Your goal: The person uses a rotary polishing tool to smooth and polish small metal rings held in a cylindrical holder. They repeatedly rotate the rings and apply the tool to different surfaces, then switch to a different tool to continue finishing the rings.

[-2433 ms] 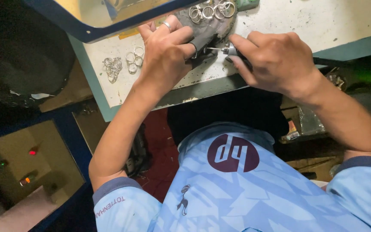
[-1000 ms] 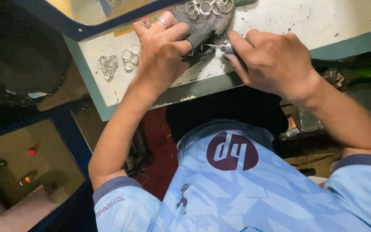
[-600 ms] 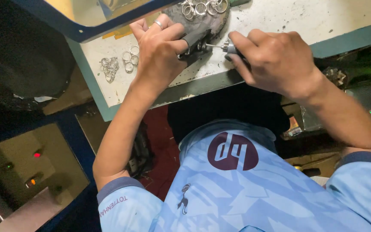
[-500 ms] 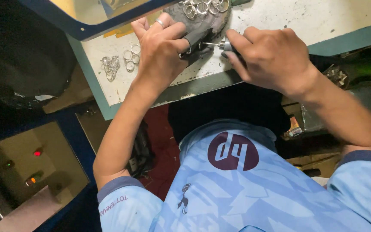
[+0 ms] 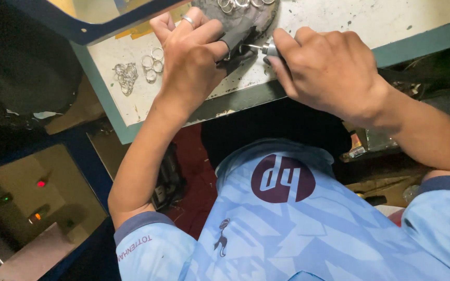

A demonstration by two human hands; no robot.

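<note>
While we look down over our light-blue shirt (image 5: 287,229), both our hands meet at the near edge of a white worktable (image 5: 391,21) with a teal border. Our left hand (image 5: 191,57), a ring on one finger, is curled shut, its thumb and fingertips pinching something small against a dark, worn pad (image 5: 246,23) that lies on the table; the piece itself is hidden under the fingers, so we cannot tell what it is. Our right hand (image 5: 329,67) is wrapped tight round a slim metal hand tool (image 5: 269,49), held like a pen, and its thin tip (image 5: 251,47) points left, just at the left thumb, over the pad. A row of small metal rings (image 5: 240,3) sits on the far part of the pad at the top edge of view. More loose silver rings (image 5: 152,60) lie on the bare table just left of our left hand, with a tangled cluster of them (image 5: 125,77) a little further left. Below the table on the left, a dark box shows a red light (image 5: 41,183), a green one (image 5: 6,198) and an orange one (image 5: 37,216).
</note>
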